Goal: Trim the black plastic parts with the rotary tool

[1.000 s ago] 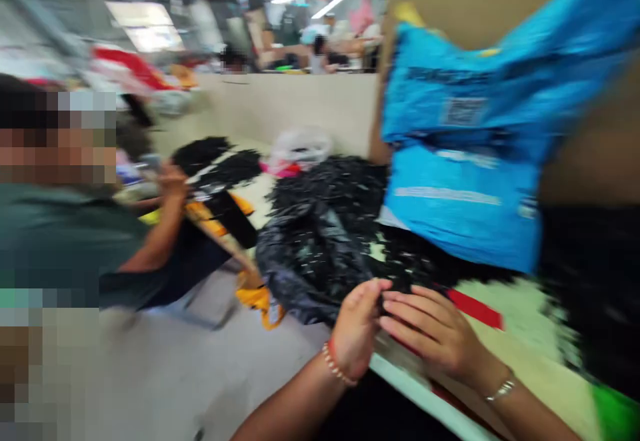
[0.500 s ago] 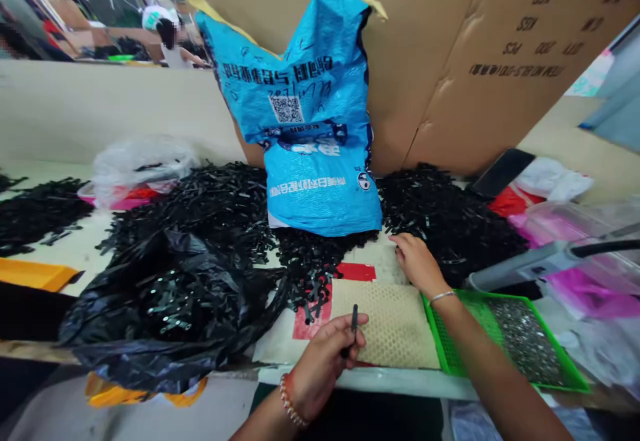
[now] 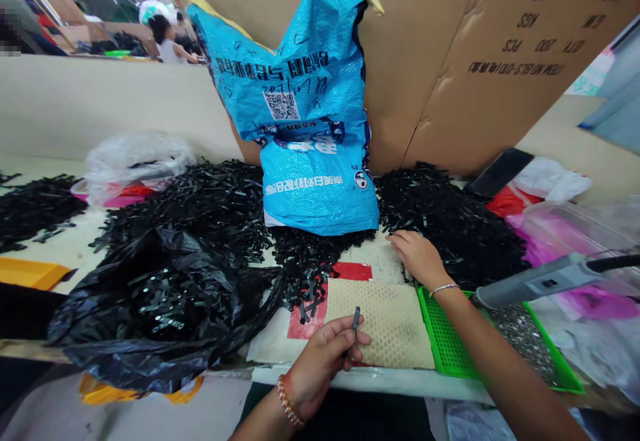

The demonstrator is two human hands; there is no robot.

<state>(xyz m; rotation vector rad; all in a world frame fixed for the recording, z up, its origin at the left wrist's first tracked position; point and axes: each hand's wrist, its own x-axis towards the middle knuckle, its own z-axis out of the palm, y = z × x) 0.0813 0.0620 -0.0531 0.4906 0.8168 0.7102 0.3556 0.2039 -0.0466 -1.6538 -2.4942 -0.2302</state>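
A small black strip is pinched between the thumb and fingers of my left hand, over the near edge of a beige textured mat. My right hand reaches beyond the mat, at the left edge of the right-hand heap of black strips. Its fingers point left and are partly bent; whether they hold anything is hidden. Under my right forearm lies a green tray with small metal pieces at its right side. More black strips lie loose left of the mat.
A blue sack stands behind the mat against cardboard. At the left lies an open black bag of strips. A grey tool-like object juts over the tray. A person is in the background.
The view has shifted slightly. The grey object sits lower over the tray. My left hand still pinches the strip, and my right hand remains beside the heap.
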